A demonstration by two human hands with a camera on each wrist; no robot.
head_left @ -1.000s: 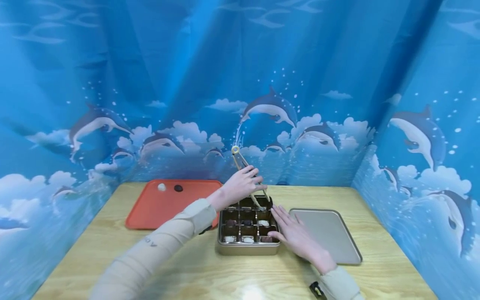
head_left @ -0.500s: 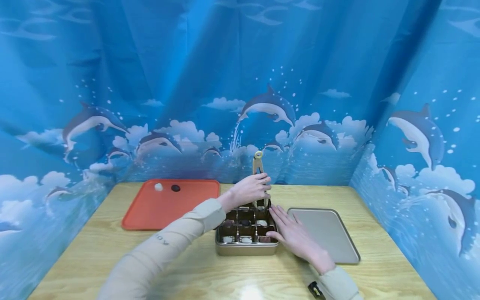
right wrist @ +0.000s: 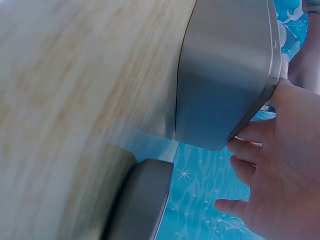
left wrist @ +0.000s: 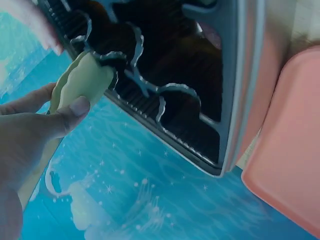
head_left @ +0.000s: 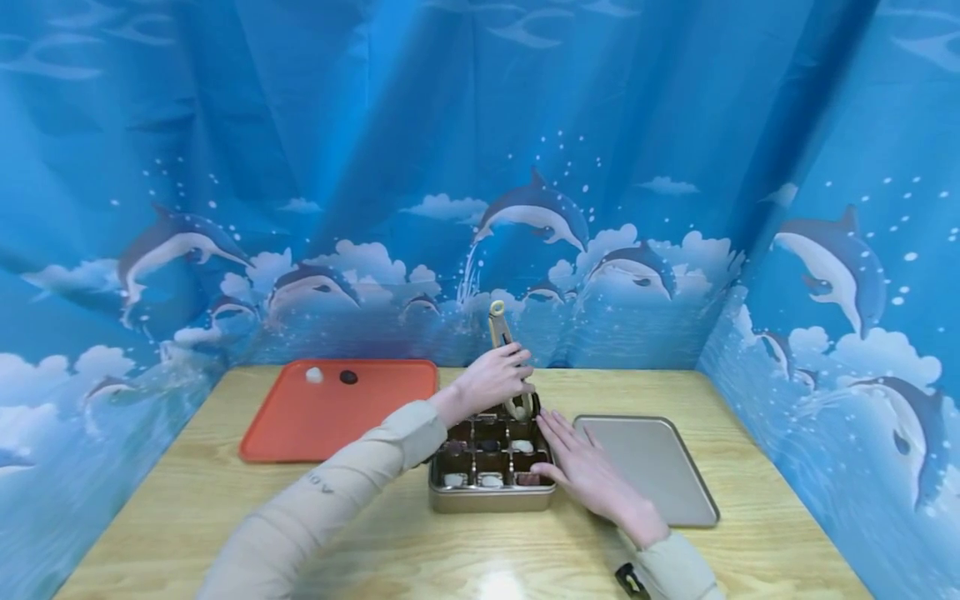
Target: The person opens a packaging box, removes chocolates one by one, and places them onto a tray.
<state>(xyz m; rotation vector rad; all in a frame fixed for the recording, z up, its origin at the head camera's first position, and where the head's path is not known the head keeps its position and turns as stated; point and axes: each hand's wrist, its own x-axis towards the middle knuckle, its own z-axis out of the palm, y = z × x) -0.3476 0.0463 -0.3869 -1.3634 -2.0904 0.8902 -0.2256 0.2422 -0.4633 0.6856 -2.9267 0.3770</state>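
My left hand (head_left: 491,379) grips a pair of beige tongs (head_left: 498,323) upright, its ring end at the top. The tongs' scalloped tips (left wrist: 85,80) reach into the back right compartment of a metal tin (head_left: 491,502); whether anything lies between them is hidden. The tin has a dark divided insert, and chocolates, white (head_left: 491,481) and brown (head_left: 528,479), sit in several compartments. My right hand (head_left: 588,471) rests along the tin's right rim with fingers extended, seen also from the side in the right wrist view.
On the left lies a red tray (head_left: 322,425) bearing one white chocolate (head_left: 314,375) and one dark chocolate (head_left: 348,377). A flat metal lid (head_left: 652,467) lies right of the tin. A dolphin-print curtain (head_left: 420,167) hangs behind the wooden table (head_left: 375,542).
The tongs swung from leaning left to nearly upright, then tilted slightly left again. Their arms, spread earlier, have come closer together. My right hand stays on the rim.
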